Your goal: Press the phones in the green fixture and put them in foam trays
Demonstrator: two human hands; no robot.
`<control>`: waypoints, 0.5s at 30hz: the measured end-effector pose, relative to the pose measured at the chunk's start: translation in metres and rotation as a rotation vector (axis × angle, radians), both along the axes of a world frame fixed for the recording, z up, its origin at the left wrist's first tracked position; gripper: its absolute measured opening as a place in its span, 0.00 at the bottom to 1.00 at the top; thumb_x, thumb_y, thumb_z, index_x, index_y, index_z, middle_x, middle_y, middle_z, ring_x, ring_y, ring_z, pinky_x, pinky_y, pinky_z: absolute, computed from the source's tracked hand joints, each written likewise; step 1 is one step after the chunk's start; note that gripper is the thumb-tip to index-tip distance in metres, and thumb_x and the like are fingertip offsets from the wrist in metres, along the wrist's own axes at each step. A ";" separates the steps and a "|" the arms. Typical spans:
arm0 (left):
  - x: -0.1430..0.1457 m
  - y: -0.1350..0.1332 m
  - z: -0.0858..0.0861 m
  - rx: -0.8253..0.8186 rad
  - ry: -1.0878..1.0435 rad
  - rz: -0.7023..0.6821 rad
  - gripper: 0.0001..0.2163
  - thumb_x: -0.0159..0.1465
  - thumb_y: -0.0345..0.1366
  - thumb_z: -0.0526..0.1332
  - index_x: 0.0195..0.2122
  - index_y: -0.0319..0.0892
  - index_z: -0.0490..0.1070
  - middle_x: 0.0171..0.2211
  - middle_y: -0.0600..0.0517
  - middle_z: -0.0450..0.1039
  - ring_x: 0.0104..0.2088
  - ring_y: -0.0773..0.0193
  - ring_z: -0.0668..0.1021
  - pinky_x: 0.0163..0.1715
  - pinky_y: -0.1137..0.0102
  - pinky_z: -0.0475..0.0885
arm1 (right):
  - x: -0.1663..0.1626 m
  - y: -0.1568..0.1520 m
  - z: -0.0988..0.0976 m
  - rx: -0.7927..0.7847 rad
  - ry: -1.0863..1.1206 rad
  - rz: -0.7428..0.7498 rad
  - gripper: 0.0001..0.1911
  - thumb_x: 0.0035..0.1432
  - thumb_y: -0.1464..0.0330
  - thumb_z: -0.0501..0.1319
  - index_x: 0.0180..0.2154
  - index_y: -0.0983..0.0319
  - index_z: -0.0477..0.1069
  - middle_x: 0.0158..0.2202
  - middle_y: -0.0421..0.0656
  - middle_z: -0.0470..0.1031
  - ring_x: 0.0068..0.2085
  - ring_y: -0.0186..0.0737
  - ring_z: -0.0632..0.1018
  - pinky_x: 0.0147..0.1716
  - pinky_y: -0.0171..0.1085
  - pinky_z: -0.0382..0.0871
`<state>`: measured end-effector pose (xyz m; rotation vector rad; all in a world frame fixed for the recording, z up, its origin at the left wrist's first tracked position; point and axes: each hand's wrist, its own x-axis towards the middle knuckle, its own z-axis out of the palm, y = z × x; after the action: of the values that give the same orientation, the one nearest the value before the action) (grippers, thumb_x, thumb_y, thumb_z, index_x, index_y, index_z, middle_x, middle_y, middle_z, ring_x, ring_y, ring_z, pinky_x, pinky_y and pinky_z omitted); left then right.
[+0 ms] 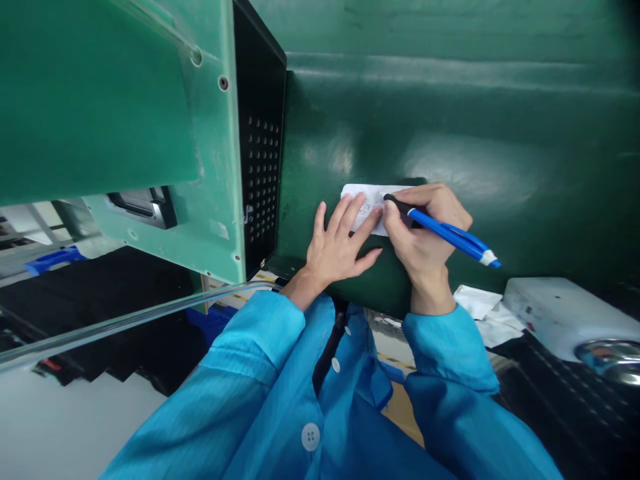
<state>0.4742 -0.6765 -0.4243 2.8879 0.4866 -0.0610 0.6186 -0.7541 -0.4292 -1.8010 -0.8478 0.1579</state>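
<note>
A small white slip of paper (371,196) with some dark marks lies on the green work surface (330,120). My left hand (339,241) rests flat with its fingers spread, the fingertips pressing on the paper's left and lower part. Between the fingers and thumb of my right hand (430,223) is a blue pen (450,235) with a black grip. Its tip touches or nearly touches the paper, and its back end slants out to the lower right. My right hand covers the right part of the slip.
To the left stands a green machine housing (215,133) with a black perforated side panel (263,167). White papers (483,307) lie at the lower right beside a white device (565,313) with a shiny metal part. A clear edge strip (150,327) crosses the lower left.
</note>
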 end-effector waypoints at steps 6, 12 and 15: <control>0.001 -0.001 0.000 -0.021 0.032 0.008 0.31 0.68 0.54 0.54 0.67 0.43 0.62 0.68 0.40 0.57 0.67 0.43 0.60 0.68 0.46 0.42 | 0.000 0.001 -0.001 0.004 -0.001 -0.024 0.05 0.59 0.71 0.65 0.34 0.57 0.70 0.31 0.39 0.75 0.31 0.43 0.77 0.31 0.42 0.72; 0.000 -0.001 0.000 -0.019 0.047 0.017 0.31 0.67 0.55 0.54 0.67 0.45 0.61 0.68 0.40 0.57 0.67 0.41 0.61 0.67 0.44 0.40 | -0.001 0.001 -0.001 -0.021 -0.007 -0.030 0.04 0.60 0.69 0.64 0.34 0.57 0.70 0.30 0.40 0.75 0.32 0.43 0.77 0.30 0.42 0.73; 0.000 -0.001 0.001 -0.027 0.053 0.017 0.31 0.67 0.54 0.54 0.67 0.45 0.61 0.68 0.40 0.57 0.67 0.41 0.61 0.67 0.44 0.41 | -0.001 0.001 0.000 -0.053 0.004 -0.024 0.04 0.61 0.68 0.64 0.34 0.57 0.70 0.31 0.40 0.76 0.32 0.43 0.78 0.31 0.42 0.74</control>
<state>0.4745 -0.6774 -0.4236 2.8616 0.5161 -0.1409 0.6172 -0.7535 -0.4293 -1.8589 -0.8255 0.1694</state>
